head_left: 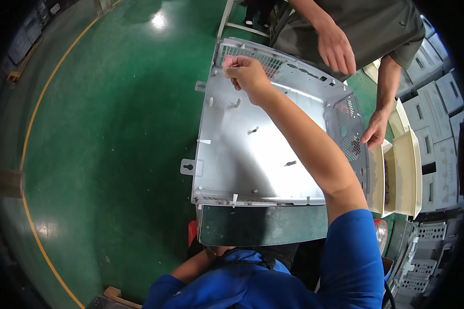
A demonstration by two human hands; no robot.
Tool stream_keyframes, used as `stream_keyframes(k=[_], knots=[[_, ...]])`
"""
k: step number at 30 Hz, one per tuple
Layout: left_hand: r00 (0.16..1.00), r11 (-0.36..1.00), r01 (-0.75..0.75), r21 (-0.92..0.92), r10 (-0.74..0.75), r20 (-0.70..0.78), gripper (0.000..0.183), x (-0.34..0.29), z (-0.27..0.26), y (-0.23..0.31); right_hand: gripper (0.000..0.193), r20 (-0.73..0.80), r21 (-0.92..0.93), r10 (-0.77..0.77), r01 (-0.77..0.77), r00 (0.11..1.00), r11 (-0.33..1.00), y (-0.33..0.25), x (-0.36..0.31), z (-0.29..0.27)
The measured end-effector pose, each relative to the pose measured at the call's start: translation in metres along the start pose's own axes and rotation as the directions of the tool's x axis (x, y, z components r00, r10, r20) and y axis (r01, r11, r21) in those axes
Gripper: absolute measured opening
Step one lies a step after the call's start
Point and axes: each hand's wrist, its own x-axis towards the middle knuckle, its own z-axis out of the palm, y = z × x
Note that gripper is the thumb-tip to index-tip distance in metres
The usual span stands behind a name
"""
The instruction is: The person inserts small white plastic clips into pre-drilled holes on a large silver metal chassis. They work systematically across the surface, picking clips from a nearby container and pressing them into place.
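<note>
A shallow silver sheet-metal chassis tray (232,170) lies before me, with perforated walls, keyhole tabs on its left side and small upright pegs on its floor. My right hand (246,76) is over its far left corner, beside the slotted grille (270,64). Its fingers are curled and pinched; what they hold, if anything, is too small to make out. My left hand (220,250) is low by my body at the workbench's near edge, its fingers hidden. Small white tabs (235,199) stick up along the chassis rim.
Across the chassis stands a co-worker, one hand (337,49) above the far wall and the other (376,129) at the right wall. A dark green bench top (263,224) shows on the near side. Cream bins (404,170) and stacked white panels (441,139) stand right.
</note>
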Motion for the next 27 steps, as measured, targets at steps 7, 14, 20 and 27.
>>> stream_keyframes(k=[7, 14, 20, 27], knots=[[1.000, 1.000, 0.018, 0.005, -0.018, -0.024, 0.021, -0.002, 0.003, -0.004, 0.009, -0.058, 0.348, 0.079, -0.054, 0.995, 0.936, -0.016, -0.022, 0.022], [0.998, 1.000, 0.021, -0.004, -0.022, -0.051, 0.020, -0.005, 0.005, -0.005, 0.004, -0.096, 0.343, 0.116, -0.077, 0.989, 0.936, -0.019, -0.021, 0.026], [0.998, 1.000, 0.028, -0.012, -0.029, -0.055, 0.020, -0.004, 0.006, -0.005, 0.003, -0.121, 0.292, 0.160, -0.119, 0.980, 0.949, -0.019, -0.023, 0.027], [0.997, 1.000, 0.023, -0.020, -0.024, -0.071, 0.019, -0.005, 0.006, -0.004, 0.004, -0.091, 0.308, 0.153, -0.118, 0.984, 0.944, -0.018, -0.023, 0.032]])
